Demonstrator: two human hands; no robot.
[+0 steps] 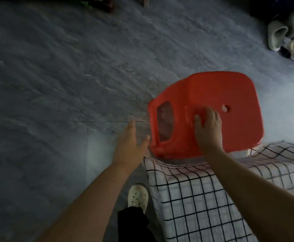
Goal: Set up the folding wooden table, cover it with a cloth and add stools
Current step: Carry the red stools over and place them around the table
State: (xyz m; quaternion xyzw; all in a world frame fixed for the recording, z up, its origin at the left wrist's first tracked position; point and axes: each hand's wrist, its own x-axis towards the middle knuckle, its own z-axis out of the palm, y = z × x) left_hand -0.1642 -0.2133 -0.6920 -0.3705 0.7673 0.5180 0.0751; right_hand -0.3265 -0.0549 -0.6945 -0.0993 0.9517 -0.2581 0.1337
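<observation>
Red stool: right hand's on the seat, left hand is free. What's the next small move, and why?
Probably bring the left hand onto the near side of the red stool to steady it. The stool looks tilted beside the checked cloth, with only the right hand pressed flat on its seat, and the left hand is open just short of it. Then settle it level on the floor.

Red plastic stool (217,102): tilted, seat with a small round hole, above grey tiled floor (64,75). Right hand (208,130): flat on seat. Left hand (130,144): spread, empty, just beside stool's side. Checked cloth (203,198): white, black grid, draped at lower right. Pale perforated shoe (137,195): on floor beside cloth.
</observation>
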